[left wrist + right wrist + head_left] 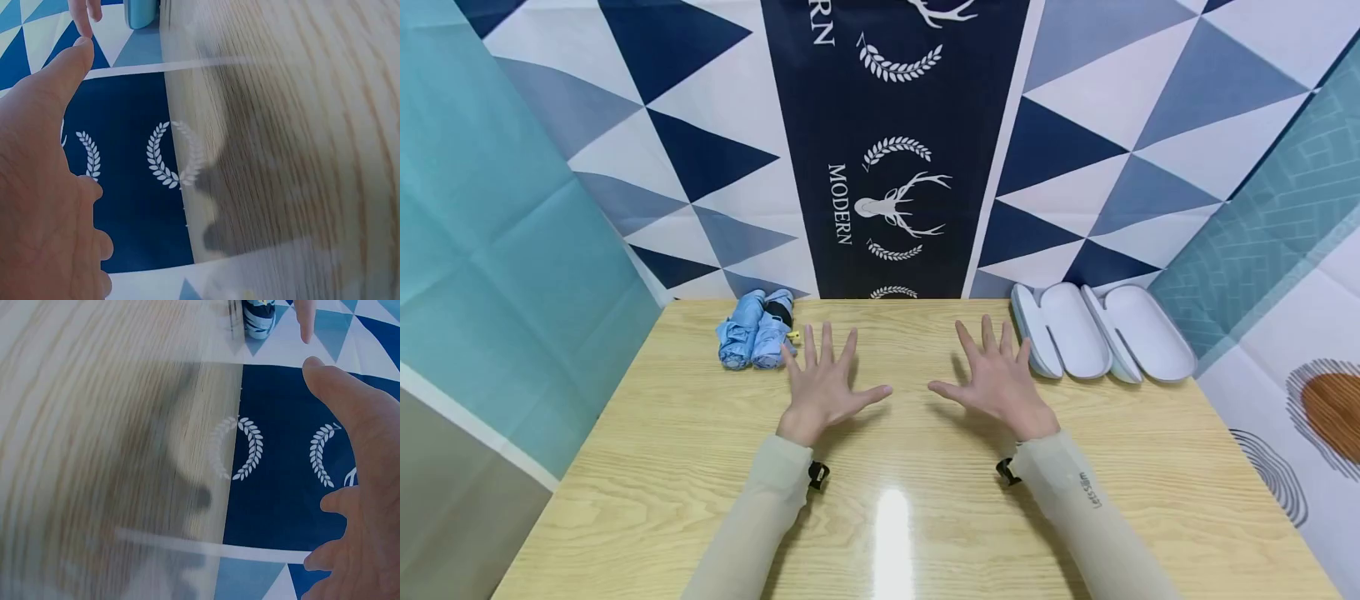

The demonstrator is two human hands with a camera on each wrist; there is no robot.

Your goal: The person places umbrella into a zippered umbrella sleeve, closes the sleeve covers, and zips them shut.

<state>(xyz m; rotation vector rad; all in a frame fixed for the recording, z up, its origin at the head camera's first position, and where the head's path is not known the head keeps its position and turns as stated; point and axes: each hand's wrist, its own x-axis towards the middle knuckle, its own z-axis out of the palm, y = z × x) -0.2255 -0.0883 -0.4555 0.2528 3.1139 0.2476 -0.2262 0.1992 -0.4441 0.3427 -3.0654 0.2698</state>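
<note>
Both hands hover above the wooden table (pixel 880 442), palms down and fingers spread, holding nothing. My left hand (pixel 826 387) is closest to two folded light-blue umbrellas (pixel 741 329) lying side by side at the back left. A black band and a small yellow tag show on the right-hand one. Two white clamshell cases (pixel 1075 329), shaped like glasses cases, lie with lids raised at the back right, just beyond my right hand (pixel 997 383). In the left wrist view, part of a blue-looking case (pixel 142 14) appears at the top; the right wrist view shows an umbrella's end (pixel 258 319).
A patterned cloth (pixel 895 150) with triangles and a deer print hangs behind the table's back edge. Teal cloth (pixel 512 242) borders the left side, and a printed white cloth (pixel 1292 342) the right. Light glares off the tabletop near the front.
</note>
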